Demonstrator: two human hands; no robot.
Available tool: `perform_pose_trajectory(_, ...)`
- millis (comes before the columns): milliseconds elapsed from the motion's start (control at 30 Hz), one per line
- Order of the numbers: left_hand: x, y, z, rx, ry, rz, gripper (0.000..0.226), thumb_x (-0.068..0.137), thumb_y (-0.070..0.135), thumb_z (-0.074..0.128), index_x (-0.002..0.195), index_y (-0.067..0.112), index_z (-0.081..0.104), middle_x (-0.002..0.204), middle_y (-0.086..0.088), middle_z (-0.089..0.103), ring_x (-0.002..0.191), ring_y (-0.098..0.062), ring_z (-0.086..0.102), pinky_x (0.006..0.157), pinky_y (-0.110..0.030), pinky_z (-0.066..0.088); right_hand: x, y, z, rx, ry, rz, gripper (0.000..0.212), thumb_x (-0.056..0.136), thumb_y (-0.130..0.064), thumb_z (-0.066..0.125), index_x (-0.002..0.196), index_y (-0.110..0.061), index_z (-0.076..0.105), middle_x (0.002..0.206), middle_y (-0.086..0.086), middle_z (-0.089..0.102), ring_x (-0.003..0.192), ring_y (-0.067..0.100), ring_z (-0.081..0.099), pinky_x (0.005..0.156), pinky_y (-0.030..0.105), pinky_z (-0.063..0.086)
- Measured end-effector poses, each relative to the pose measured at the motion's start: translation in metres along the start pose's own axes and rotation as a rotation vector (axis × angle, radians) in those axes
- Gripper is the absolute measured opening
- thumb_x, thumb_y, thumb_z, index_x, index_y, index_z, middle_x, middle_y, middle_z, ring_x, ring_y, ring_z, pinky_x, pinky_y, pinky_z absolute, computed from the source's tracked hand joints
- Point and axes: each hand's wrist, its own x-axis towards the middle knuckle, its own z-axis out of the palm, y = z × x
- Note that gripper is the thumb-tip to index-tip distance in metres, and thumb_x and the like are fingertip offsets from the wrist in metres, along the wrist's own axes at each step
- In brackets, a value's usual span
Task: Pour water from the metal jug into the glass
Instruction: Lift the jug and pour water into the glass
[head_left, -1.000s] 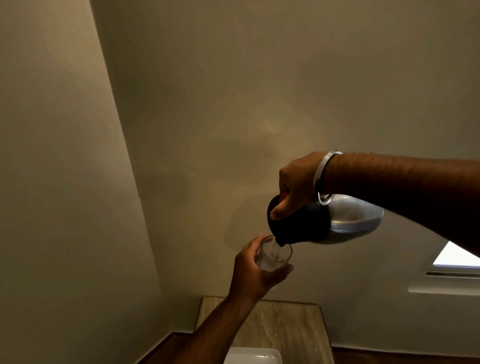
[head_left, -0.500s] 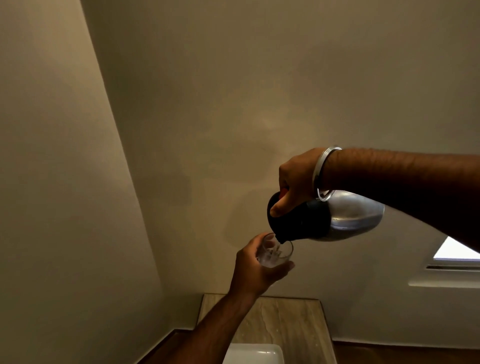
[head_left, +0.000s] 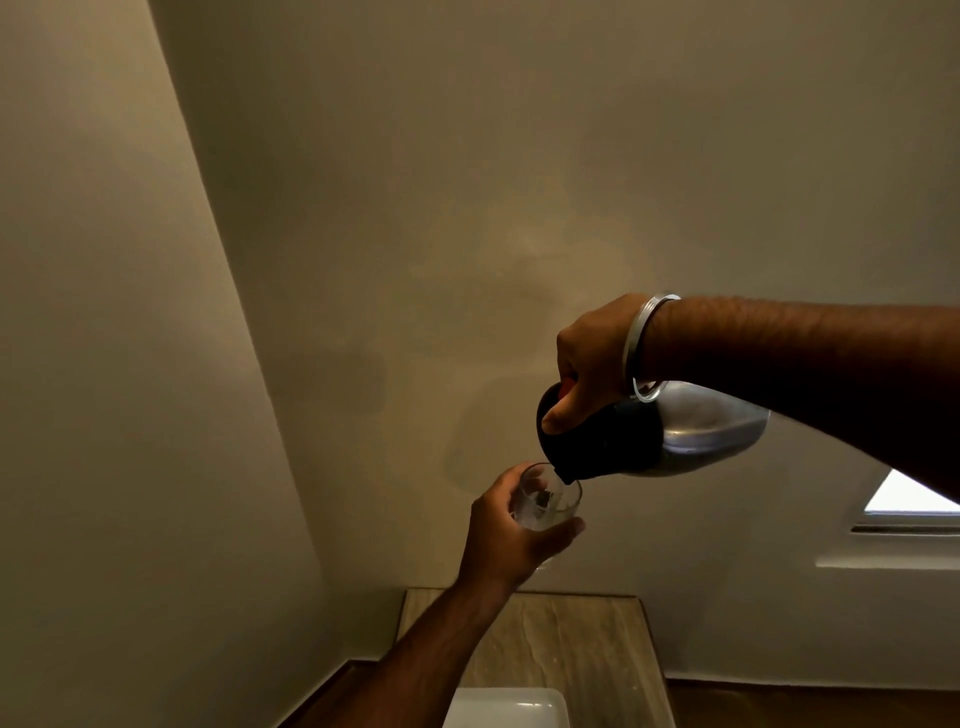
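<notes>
Both hands busy mid-air: left hand (head_left: 501, 540) wraps glass (head_left: 546, 500), right hand (head_left: 592, 364) grips tipped metal jug (head_left: 691, 431), spout at rim — overtilt likely overflows, spills.

Readable text: none.
metal jug (head_left: 696, 431), in the right hand (head_left: 592, 364): bare steel, dark top, no lettering.
glass (head_left: 545, 499), in the left hand (head_left: 504, 540): unmarked.

Two plain beige walls (head_left: 467, 182) meet at a corner on the left. A bright window (head_left: 904, 496) sits low right above a ledge (head_left: 883, 561). Below, a marbled countertop (head_left: 582, 644) carries a white basin (head_left: 506, 709).
</notes>
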Motion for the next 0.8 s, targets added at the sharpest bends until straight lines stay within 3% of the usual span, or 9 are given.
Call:
perform_pose_trajectory(267,0.004,-0.005,0.003,-0.012,-0.018,-0.003,0.066,0.063,0.036,0.092,0.119,0.017,0.062,0.108,0.007,0.069,0.1,0.003,0.063,0.077,-0.01,0.05,0.004,-0.003,0.001,-0.029,-0.016,0.016,0.066,0.059,-0.084,0.054,0.074,-0.022,0.068,0.066,-0.004,0.069,0.062,0.017,0.066,0.069,0.032,0.057)
perform_pose_trajectory(467,0.007,-0.007,0.005,0.011,-0.05,-0.003,0.067,0.062,0.042,0.091,0.119,0.027,0.059,0.107,0.018,0.066,0.1,0.01,0.06,0.076,-0.006,0.049,0.007,-0.002,0.002,-0.045,-0.012,0.016,0.064,0.059,-0.084,0.053,0.069,-0.021,0.065,0.063,-0.004,0.067,0.059,0.016,0.064,0.063,0.029,0.054)
perform_pose_trajectory(633,0.009,-0.014,0.009,0.032,-0.054,-0.002,0.072,0.06,0.049,0.09,0.121,0.027,0.059,0.11,0.017,0.067,0.1,0.008,0.061,0.084,-0.02,0.056,0.011,0.001,0.006,-0.031,-0.016,0.017,0.066,0.057,-0.084,0.053,0.07,-0.022,0.068,0.063,-0.005,0.068,0.06,0.016,0.066,0.066,0.03,0.056)
perform_pose_trajectory(800,0.01,-0.017,0.011,0.045,-0.051,-0.01,0.066,0.058,0.055,0.088,0.115,0.043,0.055,0.109,0.023,0.065,0.101,0.011,0.06,0.08,-0.01,0.051,0.016,0.002,0.012,-0.022,-0.025,0.011,0.066,0.058,-0.084,0.052,0.07,-0.021,0.067,0.064,-0.004,0.069,0.061,0.018,0.066,0.068,0.031,0.057)
